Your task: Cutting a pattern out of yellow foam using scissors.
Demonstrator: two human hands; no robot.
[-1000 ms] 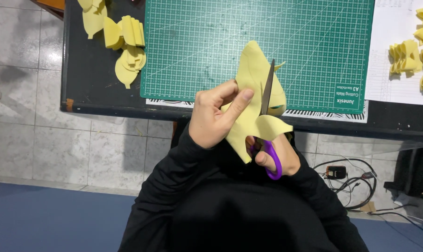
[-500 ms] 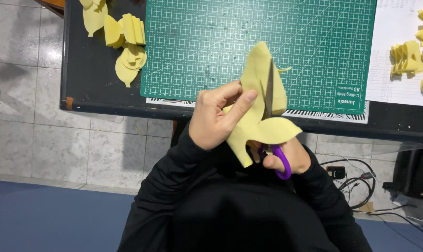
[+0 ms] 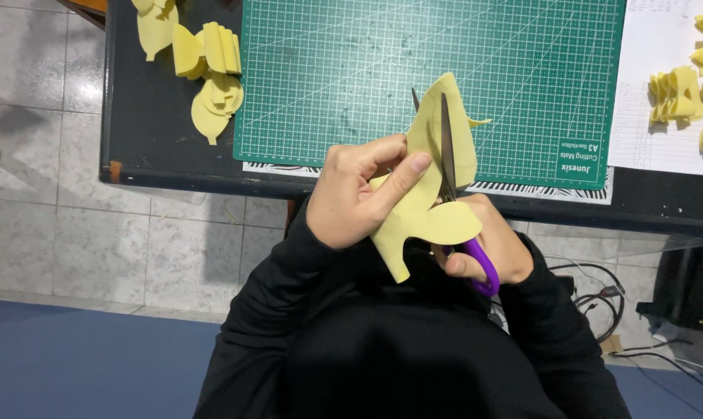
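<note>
yellow foam (image 3: 425, 203) sits mid-frame, held above the table edge. left hand (image 3: 357, 195) pinches it tight, thumb across the front. right hand (image 3: 487, 248) is closed round the purple scissors (image 3: 454, 194), blades up through the foam. looks partway cut i'd say, a curvy outline done and some left up top. cut pieces (image 3: 211, 74) piled upper left, more far right, by the green mat (image 3: 444, 70). versus a second ago, the foam's turned a bit and the lower lobe swung right.

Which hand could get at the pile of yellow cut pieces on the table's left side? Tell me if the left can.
Probably yes, but not at once: the left hand grips the yellow sheet that the scissors are cutting. The way across the table to the pile looks free.
</note>
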